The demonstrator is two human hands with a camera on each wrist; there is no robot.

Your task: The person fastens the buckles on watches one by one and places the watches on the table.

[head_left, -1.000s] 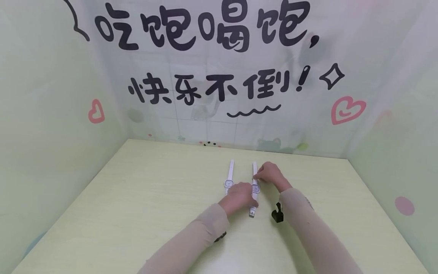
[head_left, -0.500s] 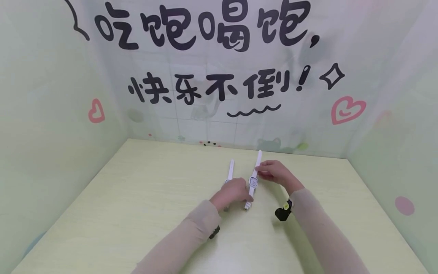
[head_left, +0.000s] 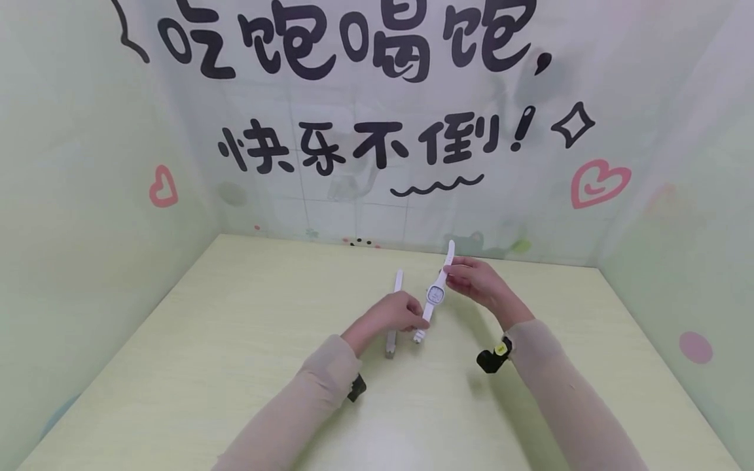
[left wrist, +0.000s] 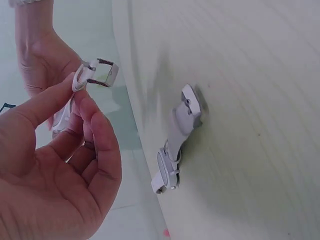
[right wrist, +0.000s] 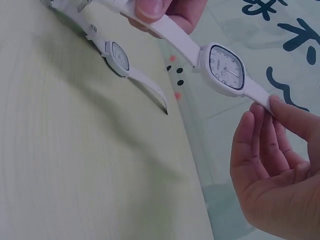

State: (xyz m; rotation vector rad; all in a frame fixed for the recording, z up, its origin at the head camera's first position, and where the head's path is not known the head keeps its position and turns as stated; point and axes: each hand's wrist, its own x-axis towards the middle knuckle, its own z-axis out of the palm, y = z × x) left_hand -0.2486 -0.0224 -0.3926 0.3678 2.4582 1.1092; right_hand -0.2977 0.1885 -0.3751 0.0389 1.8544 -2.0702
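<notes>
A white wristwatch (head_left: 435, 295) with a squarish dial is held tilted above the table between both hands. My left hand (head_left: 399, 311) pinches its buckle end, and the metal buckle (left wrist: 106, 73) sticks out past the fingertips in the left wrist view. The plain strap end is pinched between thumb and fingers of my right hand (head_left: 480, 282). A second white wristwatch (right wrist: 118, 57) lies on the table just left of the held one. In the head view my left hand covers the middle of that second watch (head_left: 391, 343).
The pale wooden table (head_left: 247, 340) meets a printed backdrop (head_left: 330, 216) along its far edge, just behind the held watch. Side walls (head_left: 665, 275) enclose the table on the left and right. A black wrist camera (head_left: 493, 356) hangs under the right wrist.
Both hands have raised the right-hand watch from the table, bringing it up and slightly left with its strap end tilting away. The other watch has stayed in place.
</notes>
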